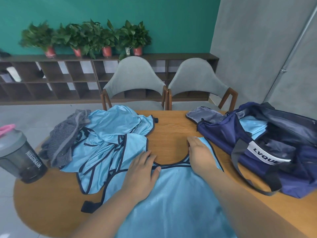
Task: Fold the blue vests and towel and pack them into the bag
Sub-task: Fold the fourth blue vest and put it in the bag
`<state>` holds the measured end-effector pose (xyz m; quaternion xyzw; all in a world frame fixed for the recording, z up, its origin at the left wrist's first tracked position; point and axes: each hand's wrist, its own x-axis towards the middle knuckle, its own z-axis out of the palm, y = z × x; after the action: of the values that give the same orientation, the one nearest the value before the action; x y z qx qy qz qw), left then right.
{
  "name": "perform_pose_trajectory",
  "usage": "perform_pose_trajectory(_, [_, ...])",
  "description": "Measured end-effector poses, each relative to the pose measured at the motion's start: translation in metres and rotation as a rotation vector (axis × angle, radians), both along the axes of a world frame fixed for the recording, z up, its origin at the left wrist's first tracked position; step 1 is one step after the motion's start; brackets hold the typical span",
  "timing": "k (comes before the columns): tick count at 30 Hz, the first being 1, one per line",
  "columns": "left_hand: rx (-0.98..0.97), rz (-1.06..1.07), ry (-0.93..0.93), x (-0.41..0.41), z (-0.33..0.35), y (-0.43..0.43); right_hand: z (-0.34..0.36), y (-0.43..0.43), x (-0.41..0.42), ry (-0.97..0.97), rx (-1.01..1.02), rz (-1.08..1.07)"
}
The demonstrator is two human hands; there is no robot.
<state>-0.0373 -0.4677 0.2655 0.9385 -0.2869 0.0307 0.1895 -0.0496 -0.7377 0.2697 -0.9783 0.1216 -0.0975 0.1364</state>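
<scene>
— hands: what are they doing?
— the left hand [142, 170] lies flat with straight fingers, pressing down one shoulder of a blue vest [171, 203]. the right hand [199, 155] lies just as flat on the other shoulder. neither grasps anything. my guess is they're smoothing and pinning the slippery cloth so it sits square for a fold.
— and where's that vest?
— it's spread on the bench [171, 127] right in front of the person, with the neck hole toward the chairs [135, 79] and between the two hands. its lower hem runs off the bottom of the view, so i can't tell how that end lies.
— what about the rest?
— just left of it, and touching it, there's a crumpled heap of vests [109, 131], none of them folded. the layers hide one another, so i can't count them. a grey striped towel [68, 134] is bunched at the heap's far left.
— and the bag?
— the bag [223, 134] sits on the right of the bench, near the right hand. it's unzipped with the flap thrown back, probably so things can drop straight in. some light blue folded cloth [253, 126] shows inside, likely a packed vest. the bag's right end is cut off, and a strap [240, 162] hides the end of its white label [264, 152]. a dark bottle [20, 157] stands at the left, partly cut off too.
</scene>
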Motion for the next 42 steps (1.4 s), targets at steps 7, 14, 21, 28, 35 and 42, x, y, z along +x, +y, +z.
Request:
perform_pose_trajectory(7, [0.141,0.066,-0.162,0.05,0.011,0.002,-0.014,-0.03,0.004,0.123,-0.131,-0.015])
perform_pose_trajectory(14, [0.338,0.074,0.047,0.069,0.005,0.008,-0.022,-0.029,-0.003,0.106,-0.134,-0.027])
perform_pose_trajectory(21, [-0.102,-0.007,-0.302,0.064,0.014,0.027,0.009,-0.038,-0.028,-0.212,0.134,0.04])
perform_pose_trajectory(28, [0.101,-0.185,-0.117,0.043,0.027,0.064,0.036,-0.052,-0.076,0.036,0.032,0.268])
perform_pose_trajectory(35, [0.133,-0.144,-0.018,0.042,0.038,0.064,0.031,-0.051,-0.08,0.096,0.033,0.169])
perform_pose_trajectory(42, [0.035,-0.095,0.058,0.036,0.045,0.068,0.04,-0.054,-0.092,-0.033,0.176,0.13])
